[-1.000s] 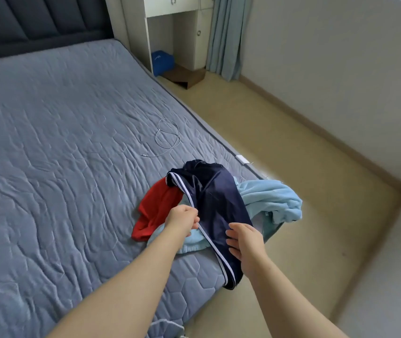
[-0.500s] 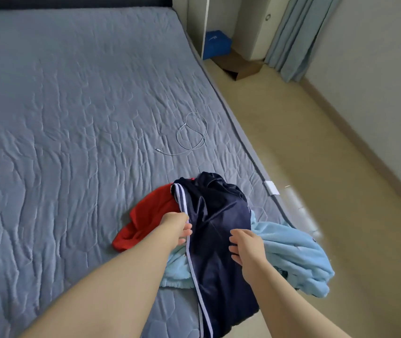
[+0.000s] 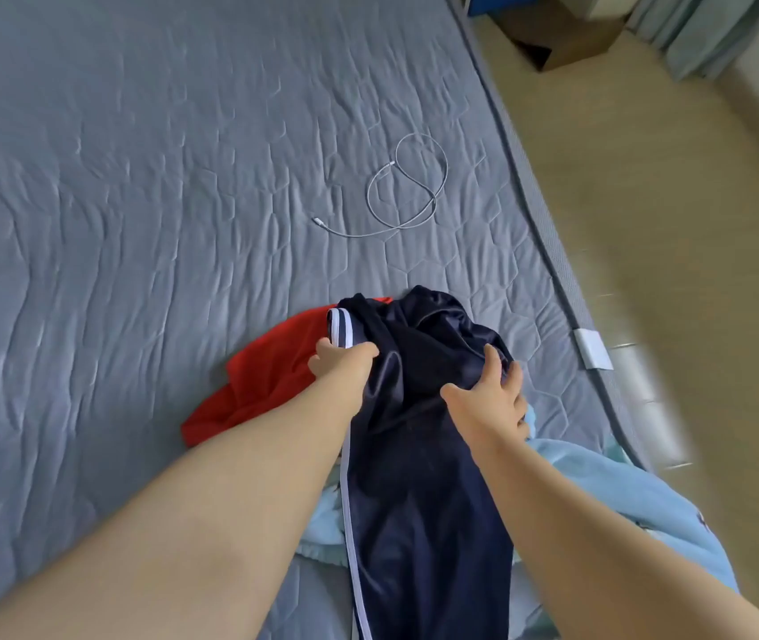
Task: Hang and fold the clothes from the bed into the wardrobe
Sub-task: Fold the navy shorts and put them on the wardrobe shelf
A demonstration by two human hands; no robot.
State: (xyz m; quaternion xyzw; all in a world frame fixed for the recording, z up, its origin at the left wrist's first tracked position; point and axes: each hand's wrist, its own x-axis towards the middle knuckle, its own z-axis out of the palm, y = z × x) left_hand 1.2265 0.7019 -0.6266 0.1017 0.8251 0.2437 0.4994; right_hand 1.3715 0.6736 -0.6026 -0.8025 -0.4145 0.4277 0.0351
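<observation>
head view: looked down past two bare forearms onto a grey quilted bed, with beige floor to the right
navy garment: dark and shiny, with a white side stripe; lay draped over the pile of clothes near the bed's right edge, its length running back toward the camera between the forearms
left hand: gripped the navy garment at its white-striped band, thumb over the cloth, fingers curled under
right hand: rested on the bunched navy cloth further right, fingers spread and fairly straight, thumb out to the left
hands: kept apart, with the bunched navy cloth between them
red garment: lay crumpled on the bed left of the navy garment, partly under it and under the left forearm
light blue garment: fleecy; lay beneath the navy garment, spilling toward the bed's right edge
cable: white, looped loosely on the bed beyond the pile, well apart from the clothes
tag: small, white, sat on the bed's right edge
far corner: showed a brown cardboard box on the floor and a pale blue curtain, both cut off by the frame
</observation>
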